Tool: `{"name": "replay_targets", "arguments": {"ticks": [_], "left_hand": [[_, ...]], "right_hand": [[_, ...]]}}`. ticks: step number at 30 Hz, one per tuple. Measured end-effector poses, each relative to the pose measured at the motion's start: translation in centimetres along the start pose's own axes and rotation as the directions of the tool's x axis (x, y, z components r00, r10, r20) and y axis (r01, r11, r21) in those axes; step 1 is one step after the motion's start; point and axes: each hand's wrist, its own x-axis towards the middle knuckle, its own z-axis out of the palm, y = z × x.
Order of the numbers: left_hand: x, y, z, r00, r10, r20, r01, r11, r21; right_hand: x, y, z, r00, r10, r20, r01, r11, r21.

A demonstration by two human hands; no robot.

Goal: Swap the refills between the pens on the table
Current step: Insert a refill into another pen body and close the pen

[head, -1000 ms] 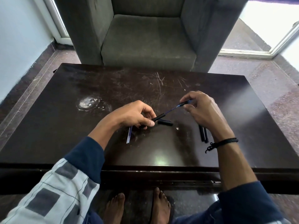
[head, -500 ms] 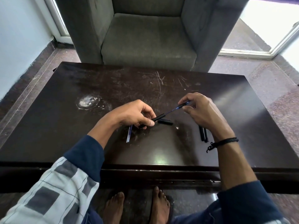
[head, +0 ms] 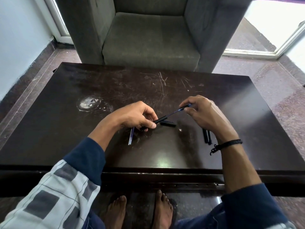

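My left hand [head: 135,115] grips a black pen barrel [head: 159,120] just above the dark table [head: 82,146]. A thin blue refill [head: 173,113] sticks out of the barrel's far end, and my right hand [head: 204,113] pinches the refill's tip end. A second blue refill [head: 131,138] lies on the table, partly under my left hand. A short black pen piece [head: 168,124] rests just beyond the held barrel. Two black pen parts [head: 207,135] lie side by side under my right wrist.
A grey armchair [head: 148,38] stands right behind the table's far edge. A whitish stain [head: 88,103] marks the table at the left. My bare feet [head: 138,210] show below the table's near edge.
Both hands hold nearly the same pose. My right hand has shifted a little toward me with the refill tip; the refill's exposed length looks about the same.
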Motion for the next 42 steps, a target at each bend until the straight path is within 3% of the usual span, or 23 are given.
{"name": "replay_targets", "arguments": {"ticks": [13, 20, 26, 42], "left_hand": [[0.1, 0.5, 0.2, 0.997, 0.044, -0.068, -0.042, 0.999, 0.029], [0.2, 0.2, 0.4, 0.995, 0.066, -0.08, -0.066, 0.998, 0.013], [0.6, 0.3, 0.8, 0.983, 0.129, -0.131, -0.129, 0.992, 0.01], [0.2, 0.7, 1.0, 0.991, 0.071, -0.115, -0.084, 0.99, -0.112]], "right_hand": [[-0.3, -1.4, 0.6, 0.988, -0.042, 0.149, 0.039, 0.999, 0.022], [-0.4, -2.3, 1.1, 0.987, -0.041, 0.156, 0.05, 0.998, -0.049], [-0.2, -2.7, 2.1, 0.986, -0.085, 0.145, 0.082, 0.996, 0.026], [-0.2, -3.0, 2.4, 0.983, -0.1, 0.154, 0.092, 0.994, 0.06]]}}
